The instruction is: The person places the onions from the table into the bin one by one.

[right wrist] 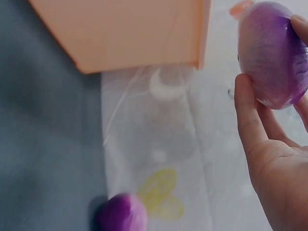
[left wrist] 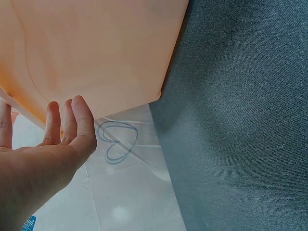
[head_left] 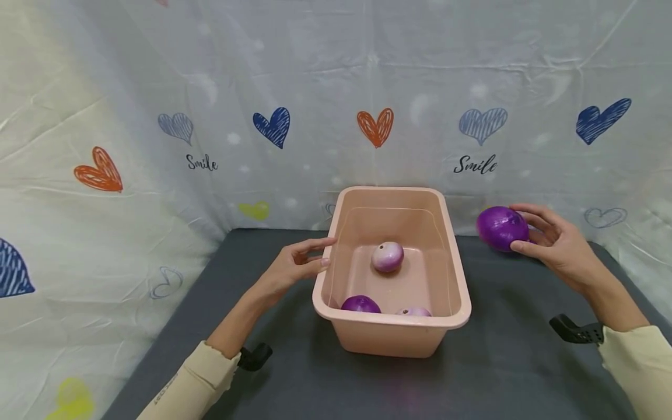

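Note:
A purple, glossy egg-shaped object [head_left: 501,228], paler on one side in the right wrist view, is held up between the thumb and fingers of my right hand [head_left: 563,248], right of the bin. My left hand [head_left: 287,269] is at the left rim of a peach plastic bin [head_left: 459,280], fingers fairly straight and fingertips at its edge. Inside the bin lie a pale pink-purple rounded object [head_left: 388,257], a darker purple one [head_left: 360,304] and another pale one [head_left: 413,312]. The front rim partly hides the last two.
Another purple rounded object [right wrist: 121,214] rests on the dark grey table [head_left: 504,361] in the right wrist view. Behind the table hangs a pale sheet [head_left: 325,70] printed with hearts, close to the bin's far end.

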{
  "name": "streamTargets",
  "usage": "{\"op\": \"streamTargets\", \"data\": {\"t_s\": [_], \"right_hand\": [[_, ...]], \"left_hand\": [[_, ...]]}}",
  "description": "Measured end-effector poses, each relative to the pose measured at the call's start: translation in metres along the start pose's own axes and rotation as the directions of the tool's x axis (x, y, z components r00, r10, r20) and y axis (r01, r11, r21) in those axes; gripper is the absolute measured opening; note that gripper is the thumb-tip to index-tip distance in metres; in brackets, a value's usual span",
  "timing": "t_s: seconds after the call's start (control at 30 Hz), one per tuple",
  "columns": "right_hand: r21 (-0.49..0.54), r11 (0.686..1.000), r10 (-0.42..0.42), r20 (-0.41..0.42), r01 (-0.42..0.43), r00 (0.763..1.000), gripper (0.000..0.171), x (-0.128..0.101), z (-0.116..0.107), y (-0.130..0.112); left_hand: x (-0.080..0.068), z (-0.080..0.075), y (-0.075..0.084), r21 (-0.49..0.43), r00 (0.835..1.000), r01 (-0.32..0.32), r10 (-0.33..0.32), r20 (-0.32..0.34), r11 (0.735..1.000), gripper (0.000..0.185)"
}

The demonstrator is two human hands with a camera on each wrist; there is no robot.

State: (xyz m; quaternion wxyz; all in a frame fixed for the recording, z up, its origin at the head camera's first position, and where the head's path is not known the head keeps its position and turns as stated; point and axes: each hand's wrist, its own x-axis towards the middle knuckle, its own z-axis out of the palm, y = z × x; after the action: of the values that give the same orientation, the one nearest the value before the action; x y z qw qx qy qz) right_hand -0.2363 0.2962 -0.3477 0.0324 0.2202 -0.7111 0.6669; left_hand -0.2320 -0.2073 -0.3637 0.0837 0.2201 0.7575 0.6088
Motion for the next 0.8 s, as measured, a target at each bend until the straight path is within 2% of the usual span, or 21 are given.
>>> {"op": "streamTargets", "data": {"t_s": [0.13,0.27,0.53,0.8], "right_hand": [[-0.056,0.998,-0.01,0.0,0.01,1.0,0.064,0.012,0.012,-0.009],[-0.097,0.994,-0.04,0.046,0.044,0.998,0.065,0.022,0.023,-0.014],[-0.057,0.993,-0.093,0.171,0.104,0.981,0.066,0.036,0.042,-0.019],[0.008,0.992,-0.125,0.283,0.128,0.951,0.069,0.039,0.056,-0.016]], "left_hand": [[0.0,0.0,0.001,0.005,1.0,0.003,-0.003,-0.002,1.0,0.053],[0.0,0.0,0.0,-0.004,1.0,0.004,-0.004,-0.003,1.0,0.053],[0.0,0.0,-0.003,-0.018,1.0,0.004,-0.004,-0.008,1.0,0.053],[-0.001,0.0,-0.001,-0.026,1.0,-0.002,0.002,-0.005,1.0,0.053]]}}
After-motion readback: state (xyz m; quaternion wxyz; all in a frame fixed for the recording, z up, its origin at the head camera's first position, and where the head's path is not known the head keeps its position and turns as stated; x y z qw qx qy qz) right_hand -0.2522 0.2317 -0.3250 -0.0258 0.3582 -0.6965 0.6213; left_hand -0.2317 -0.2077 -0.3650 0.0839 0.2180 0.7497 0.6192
